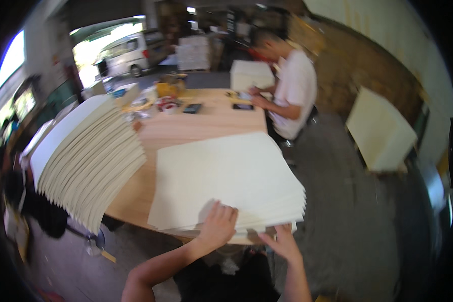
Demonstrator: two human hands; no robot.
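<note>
Large stack of cream-white paper sheets [226,176] lies flat on the near end of a long light wooden table [206,121], its near edge reaching the table's edge. The sheets fan slightly at the near right corner, where their edges show as thin layers.

Left hand [217,226] rests palm down on top of the stack at its near edge, fingers curled together and pressed onto the top sheets; nothing is pinched that can be made out. Right hand [283,242] sits just right of it at the stack's near edge, fingers spread and pointing up toward the sheet edges, fingertips touching or just under the fanned layers; whether it grips any sheet cannot be told. Both bare forearms come in from the near edge.

On the left, a second tall fanned pile of cream sheets [88,161] leans over the table's left side, its edges stepped like a spread deck, well apart from the hands.

Far end of the table: another person in a white short-sleeved shirt [294,90] stands at the right side, hands at a small dark flat object [242,106]. A white block of stacked paper [251,74] stands just behind. Small clutter lies at the far left of the table. A pale square board [380,131] leans at the right wall. A silver van [128,53] stands beyond the open doorway.
</note>
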